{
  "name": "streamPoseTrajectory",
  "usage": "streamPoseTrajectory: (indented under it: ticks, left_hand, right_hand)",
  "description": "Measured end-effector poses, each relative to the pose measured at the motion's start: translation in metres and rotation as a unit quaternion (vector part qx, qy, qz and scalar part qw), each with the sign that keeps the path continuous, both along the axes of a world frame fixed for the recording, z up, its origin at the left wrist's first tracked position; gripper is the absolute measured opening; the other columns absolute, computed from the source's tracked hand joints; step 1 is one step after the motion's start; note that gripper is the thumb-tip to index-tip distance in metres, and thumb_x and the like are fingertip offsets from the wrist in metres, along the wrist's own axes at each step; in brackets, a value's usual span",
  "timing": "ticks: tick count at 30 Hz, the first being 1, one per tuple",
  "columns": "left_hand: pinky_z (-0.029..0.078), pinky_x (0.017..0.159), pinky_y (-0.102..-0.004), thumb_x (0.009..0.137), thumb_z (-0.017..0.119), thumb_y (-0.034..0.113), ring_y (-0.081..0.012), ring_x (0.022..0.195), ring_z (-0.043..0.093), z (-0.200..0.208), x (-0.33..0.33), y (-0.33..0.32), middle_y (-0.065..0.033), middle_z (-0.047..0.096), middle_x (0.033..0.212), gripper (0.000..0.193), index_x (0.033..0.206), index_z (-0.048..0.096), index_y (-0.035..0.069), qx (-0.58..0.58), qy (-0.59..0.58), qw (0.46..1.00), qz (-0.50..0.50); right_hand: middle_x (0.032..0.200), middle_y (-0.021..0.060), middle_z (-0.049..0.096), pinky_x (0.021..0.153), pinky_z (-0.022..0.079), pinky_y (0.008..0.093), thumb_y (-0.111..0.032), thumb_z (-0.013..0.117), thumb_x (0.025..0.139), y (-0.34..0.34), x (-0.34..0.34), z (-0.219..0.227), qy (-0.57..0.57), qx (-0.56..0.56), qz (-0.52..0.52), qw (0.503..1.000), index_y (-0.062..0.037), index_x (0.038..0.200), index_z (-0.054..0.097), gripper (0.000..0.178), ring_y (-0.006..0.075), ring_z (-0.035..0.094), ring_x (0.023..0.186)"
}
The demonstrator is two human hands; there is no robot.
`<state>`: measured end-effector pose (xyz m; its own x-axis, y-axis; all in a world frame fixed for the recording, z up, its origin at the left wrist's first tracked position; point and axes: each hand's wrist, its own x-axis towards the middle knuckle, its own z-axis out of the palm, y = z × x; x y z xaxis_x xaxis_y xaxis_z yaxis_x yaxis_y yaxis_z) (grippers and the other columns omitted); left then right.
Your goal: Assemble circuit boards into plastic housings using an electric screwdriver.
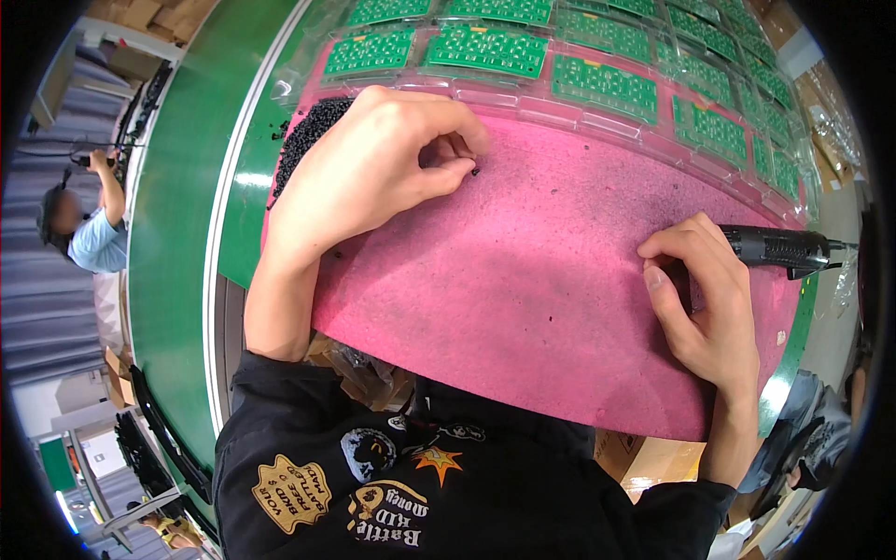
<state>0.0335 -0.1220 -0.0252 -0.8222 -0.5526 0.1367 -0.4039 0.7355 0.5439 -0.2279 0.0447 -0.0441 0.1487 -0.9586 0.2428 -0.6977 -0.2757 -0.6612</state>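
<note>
Over the upper left of a pink mat (467, 308), my left hand (364, 168) is closed in a loose pinch. A tiny black piece (475, 172) shows at its thumb tip. Beside and partly behind that hand lies a heap of small black parts (313, 135). At the mat's right side my right hand (705, 299) has its fingers curled, with thumb and forefinger brought near each other. Whatever they may hold is too small or hidden. Just behind the right hand lies a black corded power screwdriver (779, 247), its front end covered by the hand.
Clear plastic trays (597, 121) with several green circuit boards (485, 51) line the mat's far edge. A green surface with a white edge strip (247, 121) runs along the left. Cardboard boxes (644, 457) stand below the near edge. Another person (93, 238) sits far left.
</note>
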Motion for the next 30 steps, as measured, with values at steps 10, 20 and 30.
streamPoseTrajectory:
  ticks: [10, 20, 30]
  left_hand:
    - [0.050, 0.065, -0.0294, 0.078, 0.071, -0.001, -0.0174, 0.074, 0.067, -0.011, -0.003, -0.002, -0.0072, 0.071, 0.086, 0.017, 0.094, 0.069, 0.001, 0.024, -0.003, 1.000, -0.004]
    - [0.053, 0.068, -0.0298, 0.077, 0.070, -0.005, -0.0200, 0.079, 0.068, -0.008, -0.004, 0.000, -0.0098, 0.070, 0.090, 0.021, 0.097, 0.069, -0.001, 0.042, -0.036, 0.998, -0.008]
    - [0.054, 0.071, -0.0306, 0.078, 0.070, -0.006, -0.0241, 0.081, 0.068, -0.014, -0.011, 0.004, -0.0112, 0.068, 0.094, 0.021, 0.099, 0.069, -0.001, -0.001, -0.045, 0.998, -0.037]
  right_hand:
    - [0.079, 0.0126, 0.058, 0.071, 0.044, 0.0381, 0.000, 0.066, 0.077, -0.001, 0.000, 0.001, 0.004, 0.004, 0.002, 1.000, 0.0002, 0.092, 0.062, 0.015, 0.0299, 0.056, 0.076]
    - [0.076, 0.0097, 0.056, 0.070, 0.043, 0.0377, -0.002, 0.067, 0.080, 0.000, -0.003, -0.003, 0.003, 0.005, 0.003, 1.000, -0.0024, 0.091, 0.062, 0.013, 0.0287, 0.054, 0.075]
    - [0.079, 0.0106, 0.058, 0.072, 0.045, 0.0372, 0.000, 0.067, 0.079, 0.005, -0.006, 0.000, -0.021, 0.001, -0.011, 1.000, -0.0017, 0.095, 0.062, 0.017, 0.0289, 0.056, 0.075]
